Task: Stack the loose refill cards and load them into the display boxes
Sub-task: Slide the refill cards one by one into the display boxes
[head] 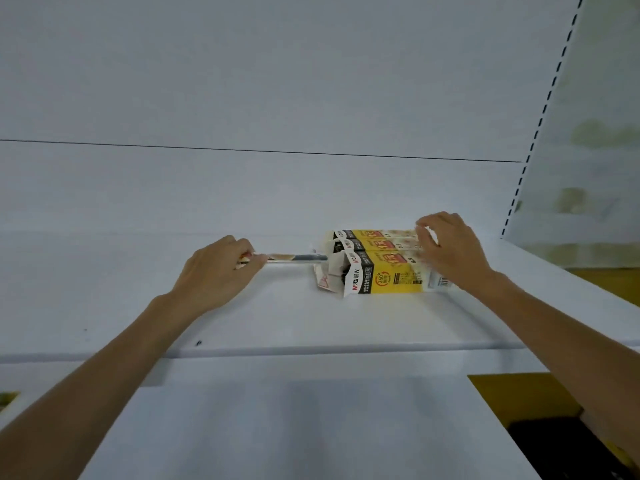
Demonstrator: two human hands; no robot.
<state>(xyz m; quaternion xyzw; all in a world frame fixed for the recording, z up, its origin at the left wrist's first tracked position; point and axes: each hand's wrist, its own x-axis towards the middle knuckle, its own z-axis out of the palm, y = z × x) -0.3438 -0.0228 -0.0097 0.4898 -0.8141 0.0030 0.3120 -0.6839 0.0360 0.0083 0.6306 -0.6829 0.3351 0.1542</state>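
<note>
White shelf (104,289) carries the left hand (214,271) gripping stacked refill cards (294,258), their tip entering the nearest of three yellow display boxes (388,275) near its right edge, whose right ends the right hand (453,251) grasps.

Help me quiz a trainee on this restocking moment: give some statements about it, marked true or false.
1. The left hand grips a slim bundle of refill cards. True.
2. The right hand holds the right end of the display boxes. True.
3. The bundle points away from the boxes. False: its tip is at the nearest box's open end.
4. The boxes stand upright. False: they lie flat on the white shelf.
5. Only one box is present. False: three lie side by side.
</note>
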